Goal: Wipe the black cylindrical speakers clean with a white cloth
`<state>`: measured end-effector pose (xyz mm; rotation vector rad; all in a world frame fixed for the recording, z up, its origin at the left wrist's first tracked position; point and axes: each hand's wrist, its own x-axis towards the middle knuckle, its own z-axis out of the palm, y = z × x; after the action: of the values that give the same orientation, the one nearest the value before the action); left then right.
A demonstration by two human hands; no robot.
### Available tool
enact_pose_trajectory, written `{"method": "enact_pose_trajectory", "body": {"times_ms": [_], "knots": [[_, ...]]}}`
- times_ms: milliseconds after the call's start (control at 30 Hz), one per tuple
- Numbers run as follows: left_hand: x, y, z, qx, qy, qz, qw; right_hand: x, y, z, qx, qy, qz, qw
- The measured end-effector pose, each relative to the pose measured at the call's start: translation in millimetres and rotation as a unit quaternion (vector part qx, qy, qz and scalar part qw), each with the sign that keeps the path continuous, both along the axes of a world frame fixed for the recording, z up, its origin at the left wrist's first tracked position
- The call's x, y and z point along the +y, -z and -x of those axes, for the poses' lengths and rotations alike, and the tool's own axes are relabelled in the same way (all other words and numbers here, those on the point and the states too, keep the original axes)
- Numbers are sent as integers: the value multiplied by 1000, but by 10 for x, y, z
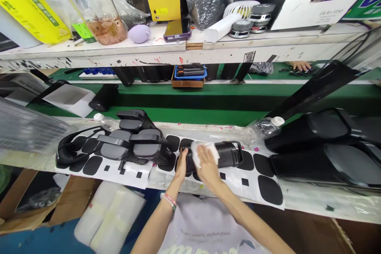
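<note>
A black device (228, 154) with a handle at its right end lies on its side on a white sheet (232, 182) with black rounded-square pads. My left hand (181, 165) holds the device's left end, fingers wrapped round its edge. My right hand (207, 166) presses a white cloth (214, 151) onto the top of the device, its fingers bent over the cloth. Several similar black devices with grey tops (147, 147) stand upright to the left of my hands.
Larger black devices (321, 162) lie at the right. Clear plastic bottles (260, 129) sit behind. A shelf edge (143, 56) crosses above a green surface (149, 111). Another person's hand (300, 66) is at the far right. White wrapped packs (110, 218) are below left.
</note>
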<state>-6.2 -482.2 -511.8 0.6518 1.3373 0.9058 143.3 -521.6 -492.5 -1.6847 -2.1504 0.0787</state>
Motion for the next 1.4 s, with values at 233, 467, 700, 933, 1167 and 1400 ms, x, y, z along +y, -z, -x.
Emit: {"method": "enact_pose_trajectory", "body": {"times_ms": [233, 467, 700, 933, 1167, 1400], "knots": [[-122, 23, -11, 47, -8, -52, 998, -7, -33, -13, 1, 29, -5, 1000], [-311, -29, -10, 58, 9, -87, 994, -129, 24, -71, -6, 64, -37, 997], [-330, -41, -11, 52, 10, -84, 995, -173, 17, -187, -10, 48, -4, 999], [-342, -58, -8, 48, 10, -93, 994, -246, -7, -159, 1, 68, -15, 998], [-358, -40, -21, 54, 5, -96, 994, -406, 20, -58, -53, 21, -1, 998], [-378, -54, -18, 56, 6, -99, 993, -463, -27, -51, -61, -14, 20, 998]]}}
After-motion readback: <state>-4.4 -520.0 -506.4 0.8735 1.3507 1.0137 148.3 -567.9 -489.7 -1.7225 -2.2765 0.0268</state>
